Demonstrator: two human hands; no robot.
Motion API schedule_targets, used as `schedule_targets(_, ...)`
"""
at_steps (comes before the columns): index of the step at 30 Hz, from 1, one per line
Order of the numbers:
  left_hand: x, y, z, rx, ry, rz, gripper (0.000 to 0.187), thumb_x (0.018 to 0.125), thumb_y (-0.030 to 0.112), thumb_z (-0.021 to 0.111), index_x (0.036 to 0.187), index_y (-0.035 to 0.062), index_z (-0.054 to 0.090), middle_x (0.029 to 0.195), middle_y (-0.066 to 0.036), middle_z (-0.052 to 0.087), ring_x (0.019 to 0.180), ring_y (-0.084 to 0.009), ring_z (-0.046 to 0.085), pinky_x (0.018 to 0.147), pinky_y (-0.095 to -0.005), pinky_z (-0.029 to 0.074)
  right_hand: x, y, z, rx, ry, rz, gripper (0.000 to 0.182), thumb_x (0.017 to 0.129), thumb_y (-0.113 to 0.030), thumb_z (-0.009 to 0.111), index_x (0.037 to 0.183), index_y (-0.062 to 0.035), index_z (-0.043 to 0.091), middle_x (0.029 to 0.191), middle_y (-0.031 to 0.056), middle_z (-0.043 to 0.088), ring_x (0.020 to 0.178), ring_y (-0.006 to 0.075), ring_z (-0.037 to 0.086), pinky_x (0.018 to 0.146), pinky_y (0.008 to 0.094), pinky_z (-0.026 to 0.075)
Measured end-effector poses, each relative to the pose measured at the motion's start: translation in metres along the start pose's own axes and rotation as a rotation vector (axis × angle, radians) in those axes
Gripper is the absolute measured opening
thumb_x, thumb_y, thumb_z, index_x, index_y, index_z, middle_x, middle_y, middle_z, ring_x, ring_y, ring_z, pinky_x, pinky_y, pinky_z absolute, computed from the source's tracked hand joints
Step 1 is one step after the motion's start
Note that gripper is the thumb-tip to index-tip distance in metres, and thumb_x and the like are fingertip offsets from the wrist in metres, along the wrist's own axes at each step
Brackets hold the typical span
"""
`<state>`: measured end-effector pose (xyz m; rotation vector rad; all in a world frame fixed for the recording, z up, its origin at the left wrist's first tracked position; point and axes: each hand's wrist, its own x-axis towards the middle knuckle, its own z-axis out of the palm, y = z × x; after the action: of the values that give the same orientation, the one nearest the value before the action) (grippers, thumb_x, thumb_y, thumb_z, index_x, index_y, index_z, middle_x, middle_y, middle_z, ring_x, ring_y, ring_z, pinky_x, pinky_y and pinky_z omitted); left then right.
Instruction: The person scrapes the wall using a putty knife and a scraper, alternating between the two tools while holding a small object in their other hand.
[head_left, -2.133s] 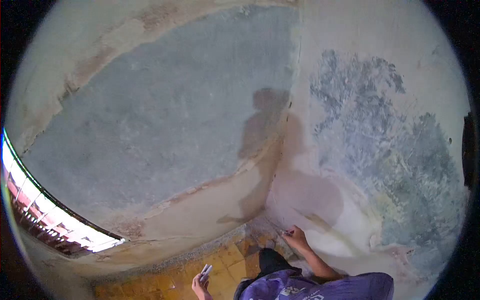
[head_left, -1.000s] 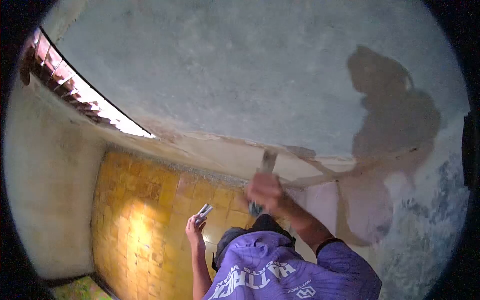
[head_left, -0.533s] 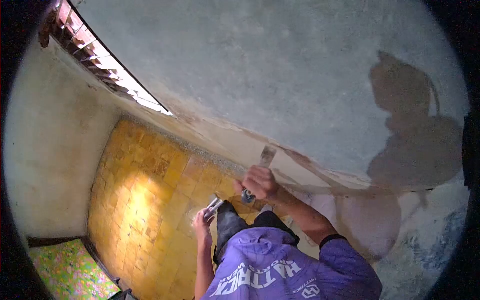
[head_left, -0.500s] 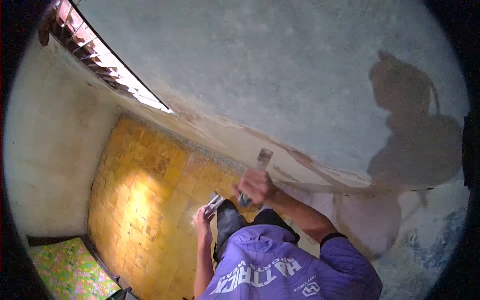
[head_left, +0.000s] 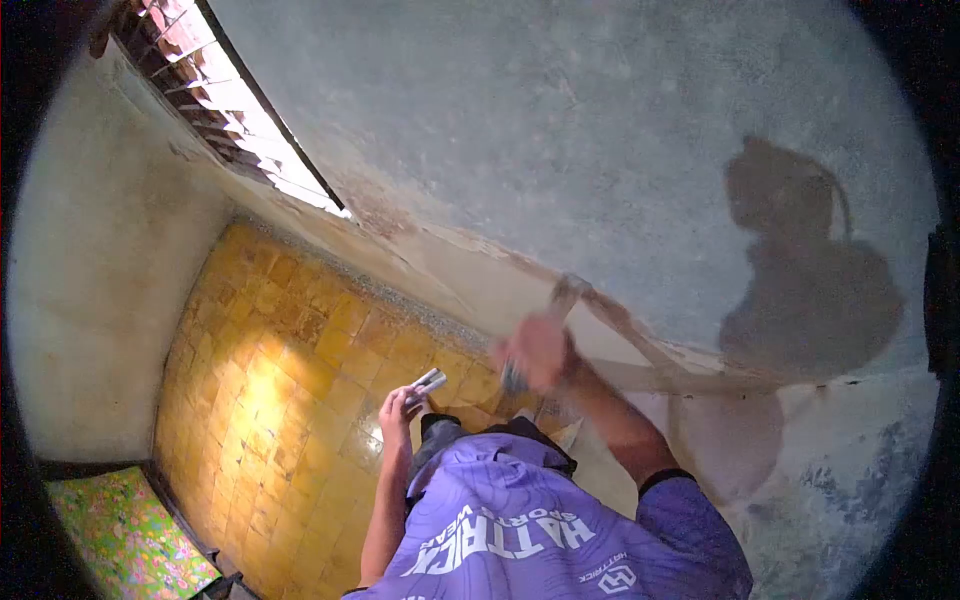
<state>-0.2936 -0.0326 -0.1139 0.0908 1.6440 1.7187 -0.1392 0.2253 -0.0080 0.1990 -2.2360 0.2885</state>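
My right hand (head_left: 541, 352), blurred by motion, is closed around a putty knife (head_left: 568, 291). Its flat metal blade reaches the wall (head_left: 620, 180) at the edge of a peeling band, and a bit of dark handle shows below the fist. Lower and to the left, over the floor, my left hand (head_left: 397, 409) grips a silvery object (head_left: 428, 382) that looks like two short parallel bars. Both hands are in front of my purple shirt, the left one well away from the wall.
Yellow tiles cover the floor (head_left: 260, 400), with a bright patch of light. A barred opening (head_left: 240, 110) is at upper left. A flowery green surface (head_left: 140, 540) with a dark frame stands at lower left. My shadow (head_left: 800, 260) falls on the wall.
My right hand has moved up and right, bringing the putty knife's blade to the peeling edge. My left hand has shifted slightly left and up with the silvery object. The view has tilted a little.
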Motion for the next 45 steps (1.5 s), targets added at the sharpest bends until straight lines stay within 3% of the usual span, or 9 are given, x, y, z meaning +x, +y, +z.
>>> schedule_targets(7,0.014,0.012,-0.010,0.013,-0.025,0.025,0.031,0.096,0.031,0.051,0.106,0.0038,0.061,0.107,-0.011,0.066,0.098,-0.0208,0.064,0.085,-0.0336,0.050,0.070,-0.057,-0.019,0.150,-0.010,-0.085,0.035,0.070,-0.001,0.074,0.056,-0.0079,0.042,0.050,0.0026,0.037,0.042,0.0173,0.045,0.038,0.0320,0.034)
schedule_targets(8,0.016,0.016,-0.010,0.000,-0.033,0.030,0.031,0.096,0.031,0.051,0.106,0.0038,0.061,0.107,-0.011,0.066,0.097,-0.0207,0.064,0.085,-0.0336,0.050,0.066,-0.042,-0.006,0.017,0.179,-0.194,0.036,0.070,0.001,0.071,0.055,-0.0082,0.040,0.050,0.0032,0.036,0.042,0.0171,0.045,0.038,0.0316,0.034)
schedule_targets(11,0.017,0.018,-0.012,-0.018,-0.036,0.019,0.030,0.096,0.030,0.051,0.106,0.0039,0.061,0.106,-0.010,0.066,0.096,-0.0204,0.064,0.085,-0.0332,0.050,0.057,0.007,0.001,-0.109,0.098,0.073,0.038,0.069,0.002,0.071,0.052,-0.0091,0.039,0.049,0.0028,0.035,0.042,0.0163,0.045,0.038,0.0315,0.034)
schedule_targets(16,0.019,0.019,-0.012,-0.046,-0.020,0.006,0.025,0.097,0.025,0.050,0.103,0.0039,0.062,0.104,-0.010,0.068,0.094,-0.0170,0.065,0.083,-0.0284,0.049,0.082,-0.060,0.002,0.111,-0.080,-0.150,0.029,0.072,0.001,0.068,0.058,-0.0073,0.043,0.053,0.0053,0.045,0.043,0.0193,0.048,0.040,0.0316,0.037)
schedule_targets(22,0.022,0.027,-0.017,-0.042,-0.049,0.040,0.028,0.096,0.029,0.051,0.106,0.0044,0.061,0.106,-0.010,0.067,0.094,-0.0197,0.065,0.083,-0.0315,0.050,0.045,0.017,0.014,0.034,0.078,0.372,0.031,0.072,-0.003,0.070,0.056,-0.0100,0.044,0.052,0.0027,0.041,0.045,0.0182,0.050,0.042,0.0323,0.040)
schedule_targets(26,0.026,0.031,-0.015,-0.041,-0.036,0.020,0.029,0.097,0.029,0.051,0.107,0.0038,0.061,0.104,-0.009,0.066,0.094,-0.0188,0.064,0.084,-0.0312,0.050,0.069,-0.040,-0.007,0.021,-0.004,-0.008,0.031,0.070,0.003,0.073,0.060,-0.0055,0.045,0.050,0.0068,0.042,0.043,0.0206,0.048,0.040,0.0332,0.038)
schedule_targets(29,0.030,0.030,-0.014,-0.033,-0.094,0.019,0.028,0.097,0.028,0.051,0.106,0.0039,0.061,0.105,-0.009,0.066,0.094,-0.0182,0.064,0.084,-0.0312,0.050,0.056,0.006,-0.011,-0.169,0.100,0.159,0.033,0.070,0.004,0.073,0.058,-0.0066,0.043,0.050,0.0060,0.041,0.042,0.0202,0.047,0.040,0.0331,0.038)
schedule_targets(38,0.025,0.023,-0.009,-0.055,-0.094,0.015,0.025,0.097,0.026,0.051,0.104,0.0055,0.062,0.104,-0.008,0.067,0.095,-0.0176,0.063,0.083,-0.0309,0.049,0.047,0.003,-0.010,-0.260,0.013,0.031,0.026,0.073,-0.003,0.074,0.062,-0.0086,0.051,0.054,0.0025,0.043,0.044,0.0173,0.047,0.036,0.0350,0.036)
schedule_targets(45,0.025,0.020,-0.009,-0.090,-0.081,0.029,0.024,0.098,0.023,0.051,0.103,0.0027,0.062,0.101,-0.010,0.068,0.090,-0.0163,0.065,0.081,-0.0289,0.050,0.081,-0.053,-0.005,0.103,-0.027,-0.099,0.037,0.071,0.001,0.074,0.057,-0.0076,0.041,0.052,0.0026,0.040,0.042,0.0176,0.046,0.038,0.0314,0.034)
